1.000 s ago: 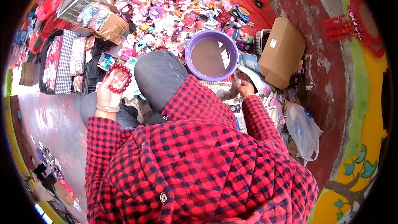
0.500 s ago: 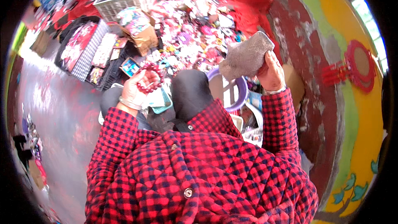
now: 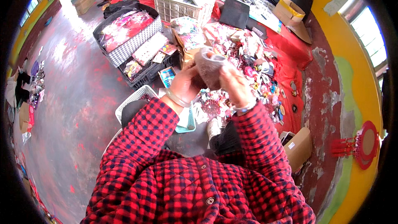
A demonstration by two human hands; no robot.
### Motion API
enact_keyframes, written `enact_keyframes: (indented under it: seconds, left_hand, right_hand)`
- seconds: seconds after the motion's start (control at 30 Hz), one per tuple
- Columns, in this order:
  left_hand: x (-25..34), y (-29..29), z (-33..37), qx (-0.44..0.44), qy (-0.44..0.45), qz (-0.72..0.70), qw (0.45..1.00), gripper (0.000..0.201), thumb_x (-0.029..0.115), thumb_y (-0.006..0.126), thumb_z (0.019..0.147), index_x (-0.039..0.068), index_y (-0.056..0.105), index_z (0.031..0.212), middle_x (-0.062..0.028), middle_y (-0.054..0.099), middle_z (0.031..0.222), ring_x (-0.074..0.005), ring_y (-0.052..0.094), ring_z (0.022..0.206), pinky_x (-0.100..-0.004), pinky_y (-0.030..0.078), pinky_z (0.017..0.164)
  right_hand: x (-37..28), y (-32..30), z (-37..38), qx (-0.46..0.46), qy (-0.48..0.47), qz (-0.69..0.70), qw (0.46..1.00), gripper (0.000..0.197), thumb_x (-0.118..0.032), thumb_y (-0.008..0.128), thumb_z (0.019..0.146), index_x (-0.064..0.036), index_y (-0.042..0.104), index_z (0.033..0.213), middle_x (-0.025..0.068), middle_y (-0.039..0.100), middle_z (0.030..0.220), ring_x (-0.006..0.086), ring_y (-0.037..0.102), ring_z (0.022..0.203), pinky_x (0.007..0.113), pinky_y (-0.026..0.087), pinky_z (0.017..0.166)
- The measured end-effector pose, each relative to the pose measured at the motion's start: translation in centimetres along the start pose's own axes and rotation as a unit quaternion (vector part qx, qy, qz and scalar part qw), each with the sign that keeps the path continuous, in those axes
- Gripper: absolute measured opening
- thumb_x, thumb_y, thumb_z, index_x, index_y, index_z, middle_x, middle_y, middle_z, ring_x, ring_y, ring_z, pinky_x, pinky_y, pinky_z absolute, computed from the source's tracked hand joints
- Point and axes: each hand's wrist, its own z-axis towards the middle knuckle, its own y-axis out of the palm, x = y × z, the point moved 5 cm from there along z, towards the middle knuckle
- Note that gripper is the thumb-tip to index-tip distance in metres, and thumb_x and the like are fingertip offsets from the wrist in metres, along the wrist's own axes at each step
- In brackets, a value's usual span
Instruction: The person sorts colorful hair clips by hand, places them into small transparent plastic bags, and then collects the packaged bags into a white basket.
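Up in front of my chest, both hands hold a grey-brown, soft-looking pouch (image 3: 209, 71) with its rounded opening at the top. My left hand (image 3: 183, 85), wearing a pale bangle, is closed on the pouch's left side. On the right side, my right hand (image 3: 237, 84) grips it, fingers partly blurred. I cannot make out what is inside, and the dark red bead bracelet does not show in my left hand. Beyond the pouch spreads a heap of small hair accessories and trinkets (image 3: 253, 58) on a red cloth (image 3: 289, 87).
A teal basket (image 3: 188, 123) and a white basket (image 3: 136, 98) stand by my knees. Ahead left are a black crate (image 3: 133, 49) of packaged goods and a beige plastic crate (image 3: 166, 8). A cardboard box (image 3: 302, 149) sits at right, near the wall (image 3: 327, 112).
My hands have come together, and the pouch has moved left from my right hand's side to between both. The bead bracelet has gone out of sight. The view has shifted, showing more floor.
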Motion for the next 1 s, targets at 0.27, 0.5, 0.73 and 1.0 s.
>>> enact_keyframes:
  seconds: [0.27, 0.5, 0.73, 1.0]
  left_hand:
    - [-0.3, -6.6, 0.1, 0.142, 0.003, -0.032, 0.989, 0.028, 0.013, 0.047, 0.088, 0.007, 0.048, 0.116, -0.0080, 0.056, 0.105, -0.0228, 0.056, 0.094, -0.0371, 0.047, 0.080]
    - [0.9, -7.2, 1.1, 0.141, 0.064, 0.084, 0.984, 0.037, 0.006, 0.049, 0.086, 0.004, 0.042, 0.122, -0.0091, 0.053, 0.113, -0.0218, 0.053, 0.104, -0.0358, 0.043, 0.090]
    - [1.3, -5.3, 0.6, 0.144, 0.012, 0.176, 0.974, 0.038, -0.002, 0.055, 0.081, 0.001, 0.048, 0.117, -0.0060, 0.057, 0.103, -0.0132, 0.055, 0.093, -0.0267, 0.044, 0.083]
    - [0.8, -5.9, 0.0, 0.077, -0.026, 0.432, 0.898, 0.036, 0.000, 0.056, 0.080, -0.001, 0.049, 0.115, -0.0052, 0.055, 0.102, -0.0116, 0.052, 0.094, -0.0255, 0.041, 0.083]
  right_hand:
    - [5.9, 0.1, 4.4, 0.227, 0.038, 0.205, 0.951, 0.039, -0.029, 0.039, 0.093, -0.0011, 0.047, 0.119, 0.0111, 0.057, 0.107, 0.0182, 0.056, 0.094, 0.031, 0.044, 0.084]
    - [10.3, -1.5, 4.3, 0.089, 0.095, 0.138, 0.982, 0.038, -0.029, 0.042, 0.091, -0.0049, 0.047, 0.120, 0.0066, 0.053, 0.115, 0.0181, 0.051, 0.103, 0.033, 0.040, 0.086]
    - [12.1, -2.9, 3.5, 0.028, 0.213, 0.371, 0.904, 0.037, -0.019, 0.048, 0.087, -0.0013, 0.046, 0.119, 0.0129, 0.055, 0.113, 0.0224, 0.056, 0.100, 0.034, 0.044, 0.087]
    - [8.7, -2.4, 3.3, -0.004, 0.117, 0.123, 0.985, 0.053, 0.007, 0.058, 0.074, -0.0019, 0.046, 0.124, 0.0093, 0.056, 0.113, 0.0174, 0.055, 0.099, 0.029, 0.044, 0.086]
